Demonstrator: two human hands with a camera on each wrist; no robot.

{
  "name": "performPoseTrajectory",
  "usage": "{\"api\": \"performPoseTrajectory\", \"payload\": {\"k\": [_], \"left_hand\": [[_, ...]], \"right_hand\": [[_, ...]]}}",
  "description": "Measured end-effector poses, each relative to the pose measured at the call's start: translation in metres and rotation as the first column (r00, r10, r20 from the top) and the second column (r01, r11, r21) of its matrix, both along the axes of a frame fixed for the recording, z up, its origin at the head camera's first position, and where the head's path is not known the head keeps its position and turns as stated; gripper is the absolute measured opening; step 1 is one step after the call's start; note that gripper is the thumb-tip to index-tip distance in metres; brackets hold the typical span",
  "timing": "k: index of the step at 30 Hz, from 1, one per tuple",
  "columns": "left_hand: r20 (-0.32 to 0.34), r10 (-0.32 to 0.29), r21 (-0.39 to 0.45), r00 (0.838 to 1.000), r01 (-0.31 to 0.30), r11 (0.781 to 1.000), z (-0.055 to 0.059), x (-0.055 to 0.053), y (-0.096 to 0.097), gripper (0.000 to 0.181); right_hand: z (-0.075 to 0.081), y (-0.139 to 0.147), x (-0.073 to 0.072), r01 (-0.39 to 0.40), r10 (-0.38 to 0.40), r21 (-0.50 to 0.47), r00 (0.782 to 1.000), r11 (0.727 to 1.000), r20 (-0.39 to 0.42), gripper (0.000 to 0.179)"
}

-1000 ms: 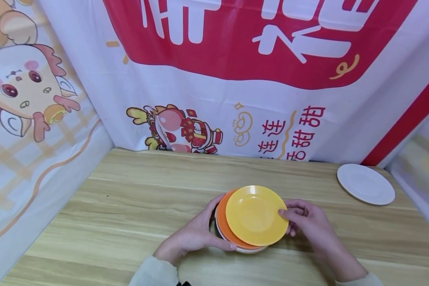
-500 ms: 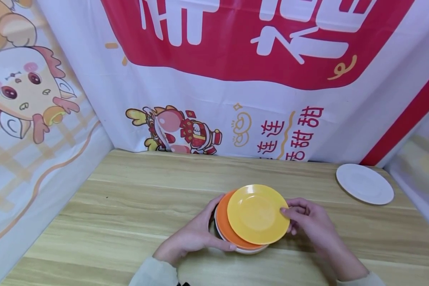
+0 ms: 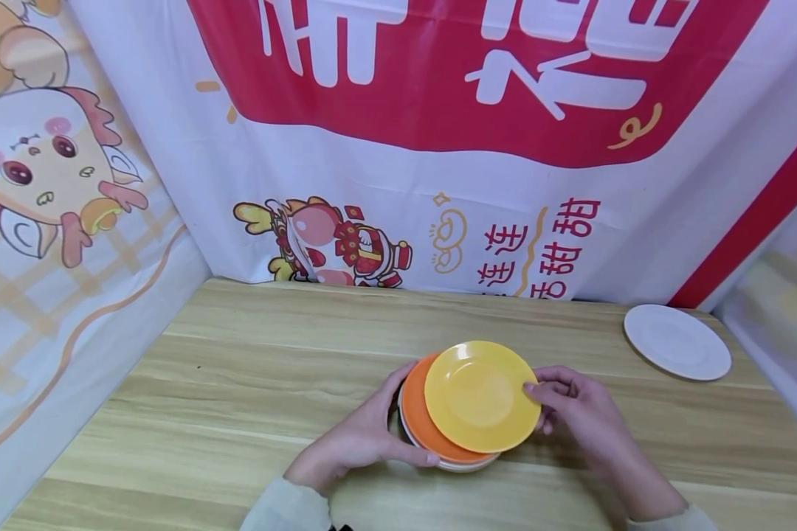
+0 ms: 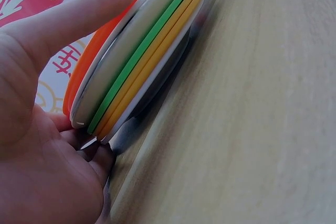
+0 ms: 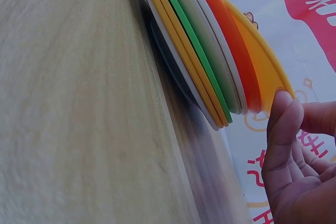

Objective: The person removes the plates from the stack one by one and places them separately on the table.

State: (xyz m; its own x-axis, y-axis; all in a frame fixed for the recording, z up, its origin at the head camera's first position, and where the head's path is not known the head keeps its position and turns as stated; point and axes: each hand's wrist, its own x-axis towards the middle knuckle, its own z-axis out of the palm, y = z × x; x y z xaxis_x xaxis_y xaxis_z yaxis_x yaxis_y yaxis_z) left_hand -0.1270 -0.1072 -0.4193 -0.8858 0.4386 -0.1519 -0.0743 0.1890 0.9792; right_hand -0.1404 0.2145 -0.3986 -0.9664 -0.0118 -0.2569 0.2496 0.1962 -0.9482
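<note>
A stack of plates in several colours stands on the table, with an orange plate (image 3: 417, 413) near the top. My left hand (image 3: 368, 431) grips the stack's left side, its thumb along the near rim. Seen edge-on in the left wrist view, a green plate (image 4: 139, 59), yellow-orange ones and white ones lie lower down. On top, a yellow plate (image 3: 481, 398) sits shifted right, leaving a crescent of the orange one showing. My right hand (image 3: 581, 409) pinches its right rim between thumb and fingers. In the right wrist view the yellow plate (image 5: 262, 56) tilts, its pinched edge raised off the orange one.
A white plate (image 3: 677, 342) lies apart at the table's back right corner. The wood-grain table (image 3: 239, 369) meets a printed red and white cloth (image 3: 398, 169) at the back. More patterned cloth hangs at the left and right.
The yellow plate has slid slightly right and back over the orange one, with my right hand moving along with it. My left hand keeps its grip in the same place.
</note>
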Motion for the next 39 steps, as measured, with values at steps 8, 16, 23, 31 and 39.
{"api": "performPoseTrajectory", "payload": {"k": [8,16,23,31,39], "left_hand": [[0.002,0.0,-0.004,1.0,0.0,1.0,0.001,0.0,0.0,0.125],[0.003,-0.002,-0.008,1.0,0.002,1.0,0.001,0.0,0.0,0.123],[-0.009,0.001,-0.002,1.0,-0.001,1.0,0.0,0.0,-0.001,0.122],[0.009,-0.005,0.007,1.0,0.005,1.0,-0.002,-0.001,0.0,0.123],[0.015,-0.003,0.009,1.0,0.003,1.0,-0.002,-0.001,-0.001,0.122]], "right_hand": [[0.001,0.004,-0.001,-0.008,0.007,-0.015,1.0,1.0,-0.02,0.043],[0.001,0.01,-0.003,0.011,-0.013,-0.027,0.999,1.0,-0.053,0.037],[0.0,0.018,-0.005,0.023,-0.026,-0.045,0.998,0.999,-0.057,0.03],[0.0,0.023,-0.008,0.03,-0.032,-0.042,0.999,0.999,-0.031,0.031],[0.0,0.03,-0.011,0.035,-0.035,-0.043,0.999,0.998,0.02,0.029]]}}
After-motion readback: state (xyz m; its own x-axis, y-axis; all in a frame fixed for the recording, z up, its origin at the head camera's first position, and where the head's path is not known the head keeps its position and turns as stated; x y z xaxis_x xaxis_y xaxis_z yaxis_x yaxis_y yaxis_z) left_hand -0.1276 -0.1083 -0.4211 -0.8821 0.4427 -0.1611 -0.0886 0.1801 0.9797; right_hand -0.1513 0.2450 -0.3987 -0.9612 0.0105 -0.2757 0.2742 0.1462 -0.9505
